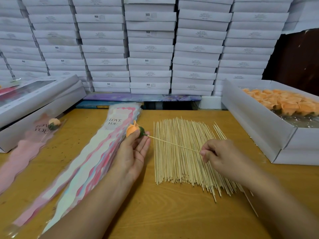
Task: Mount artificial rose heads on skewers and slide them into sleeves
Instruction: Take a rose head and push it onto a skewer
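Note:
My left hand holds an orange rose head with a green base between thumb and fingers, above the stack of "LOVE YOU" sleeves. A thin wooden skewer runs from the rose's green base to my right hand, which pinches its other end. Both hands hover over the left part of a spread pile of skewers on the wooden table. At the left lies a finished rose in a pink sleeve.
A white box of orange rose heads stands at the right. Flat white boxes sit at the left, and a wall of stacked white boxes fills the back.

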Motion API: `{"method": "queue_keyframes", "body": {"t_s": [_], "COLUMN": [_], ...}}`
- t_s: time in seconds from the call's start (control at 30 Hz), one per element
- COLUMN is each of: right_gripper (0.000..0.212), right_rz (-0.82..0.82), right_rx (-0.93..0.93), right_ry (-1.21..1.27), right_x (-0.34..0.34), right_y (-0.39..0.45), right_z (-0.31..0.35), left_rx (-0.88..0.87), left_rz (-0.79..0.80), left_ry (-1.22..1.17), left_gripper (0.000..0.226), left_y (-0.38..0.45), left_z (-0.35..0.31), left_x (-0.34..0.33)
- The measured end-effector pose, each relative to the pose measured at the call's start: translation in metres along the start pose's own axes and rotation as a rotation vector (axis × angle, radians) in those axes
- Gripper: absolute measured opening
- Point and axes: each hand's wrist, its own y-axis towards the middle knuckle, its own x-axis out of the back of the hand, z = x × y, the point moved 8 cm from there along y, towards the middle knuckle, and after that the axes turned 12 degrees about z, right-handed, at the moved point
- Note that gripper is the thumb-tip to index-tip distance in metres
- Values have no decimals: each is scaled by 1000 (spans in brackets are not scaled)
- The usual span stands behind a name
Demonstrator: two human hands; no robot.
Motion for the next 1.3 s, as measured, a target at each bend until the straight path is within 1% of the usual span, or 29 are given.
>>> {"method": "queue_keyframes", "body": {"t_s": [0.33,0.5,0.57,0.7,0.77,0.87,0.97,1.07,1.1,1.17,1.23,1.3], "right_gripper": [32,30,29,23,17,9,7,7,7,8,12,23], "right_rz": [32,50,106,325,427,507,527,487,464,405,338,281], "right_rx": [-8,17,27,48,48,24,35,35,38,45,45,33], "right_ry": [-32,86,144,243,306,391,478,621,663,758,863,939], "right_x": [-4,-6,-9,-19,-25,-30,-31,-26,-23,-18,-13,-10], "right_y": [1,0,-1,-7,-10,-13,-14,-12,-11,-9,-7,-5], "right_z": [-3,3,6,14,17,15,15,11,9,5,2,-2], "left_rx": [-1,-19,-24,-14,0,34,77,92,87,59,-13,-152], "left_rz": [-3,-23,-29,-21,-4,23,29,9,-11,-79,-197,-301], "left_ry": [7,14,21,45,56,115,270,461,512,650,941,1319], "left_gripper": [17,19,17,18,17,18,19,37,37,26,26,32], "left_y": [-1,-1,-1,-3,-3,-2,2,7,9,14,21,24], "left_z": [0,-3,-4,-4,-4,-4,-11,-30,-39,-61,-93,-128], "left_x": [-2,-1,-1,-4,-5,-8,-11,-11,-9,-1,12,20]}}
